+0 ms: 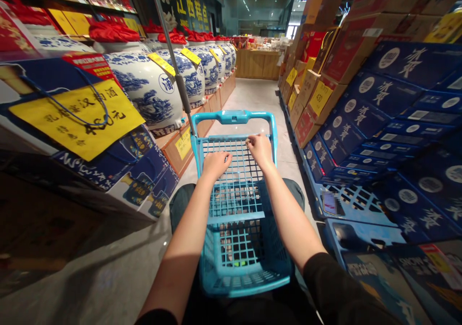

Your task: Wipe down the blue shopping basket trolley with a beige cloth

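Observation:
A turquoise plastic rolling shopping basket [247,279] with a pull-up handle [234,117] stands between my knees. My left hand [216,164] is closed over the left part of its grid wall, thumb toward the middle. Higher up on the right, my right hand [260,150] has its fingers curled together in front of the grid, just below the bar under the handle. What either hand holds, if anything, is hidden. Through the mesh a small bright green patch shows near the bottom.
On the left, blue-and-white wine jars [147,87] with red cloth tops line a wooden ledge; gift boxes [144,185] stand nearer. Stacked blue cartons [375,89] rise on the right, by a blue pallet [357,197] bearing a phone-like item [329,203]. The tiled aisle [252,92] leads to a wooden counter [258,64].

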`<action>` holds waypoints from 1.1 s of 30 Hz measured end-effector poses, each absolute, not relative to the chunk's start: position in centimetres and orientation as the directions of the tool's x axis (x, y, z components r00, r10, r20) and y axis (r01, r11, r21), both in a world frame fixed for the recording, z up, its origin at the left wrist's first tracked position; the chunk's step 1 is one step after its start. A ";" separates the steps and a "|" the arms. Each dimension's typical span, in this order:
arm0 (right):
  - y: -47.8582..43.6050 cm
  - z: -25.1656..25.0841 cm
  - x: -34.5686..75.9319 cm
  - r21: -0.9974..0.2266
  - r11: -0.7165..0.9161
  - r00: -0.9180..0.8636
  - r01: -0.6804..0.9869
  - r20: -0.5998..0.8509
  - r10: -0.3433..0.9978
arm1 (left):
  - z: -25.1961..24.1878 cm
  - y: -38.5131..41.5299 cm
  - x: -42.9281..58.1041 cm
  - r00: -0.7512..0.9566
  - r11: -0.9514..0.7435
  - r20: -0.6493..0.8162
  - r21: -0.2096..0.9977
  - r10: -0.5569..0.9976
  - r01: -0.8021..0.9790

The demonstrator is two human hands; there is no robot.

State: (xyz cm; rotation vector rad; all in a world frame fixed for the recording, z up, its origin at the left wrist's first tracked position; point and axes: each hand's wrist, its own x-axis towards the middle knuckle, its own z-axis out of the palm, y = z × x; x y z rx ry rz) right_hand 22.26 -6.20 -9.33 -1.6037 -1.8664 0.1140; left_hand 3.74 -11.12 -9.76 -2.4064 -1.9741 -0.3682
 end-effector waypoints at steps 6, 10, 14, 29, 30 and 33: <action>-5.2 -9.8 24.5 -0.542 0.201 0.094 0.816 0.467 0.879 | -9.8 -11.2 3.9 0.184 -0.217 0.193 0.166 0.964 0.962; -5.2 -10.0 24.1 -0.564 0.184 0.134 0.805 0.474 0.870 | -9.6 -11.2 4.0 0.186 -0.219 0.184 0.181 0.965 0.959; -5.7 -10.2 22.3 -0.521 0.266 0.005 0.811 0.461 0.888 | -9.6 -11.4 4.0 0.186 -0.218 0.177 0.183 0.967 0.959; -6.0 -10.5 21.6 -0.545 0.322 -0.013 0.774 0.495 0.869 | -9.7 -11.2 3.8 0.188 -0.220 0.186 0.172 0.964 0.960; -6.1 -10.5 21.0 -0.521 0.350 -0.058 0.779 0.497 0.866 | -9.8 -11.2 3.8 0.183 -0.214 0.186 0.162 0.965 0.963; -5.9 -10.5 21.0 -0.503 0.361 -0.076 0.785 0.501 0.862 | -9.9 -11.2 3.7 0.177 -0.206 0.189 0.147 0.966 0.967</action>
